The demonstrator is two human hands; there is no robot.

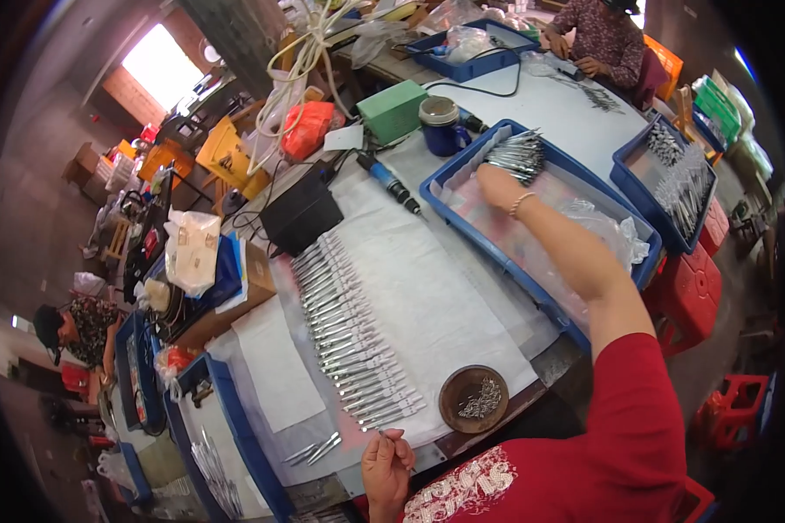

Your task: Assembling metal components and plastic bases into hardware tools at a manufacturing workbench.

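- Window [161, 68] at 10 o'clock, blown out white; brownish wall [120, 94] around it.
- Grey concrete-looking pillar [231, 48] at 11.
- Bright strip [745, 64] at 2, near the rim; can't tell if lamp or opening.
- White-covered worktable [427, 288] mid-view; white tabletop [576, 109] between 1 and 2.
- Red plastic stools at 3 [693, 283] and 4 [733, 410], on dim greyish floor [696, 370].

Right hand [500, 189] at metal pieces [518, 155] in blue tray [481, 246], left hand [387, 466] near lined-up silver rods [344, 335]
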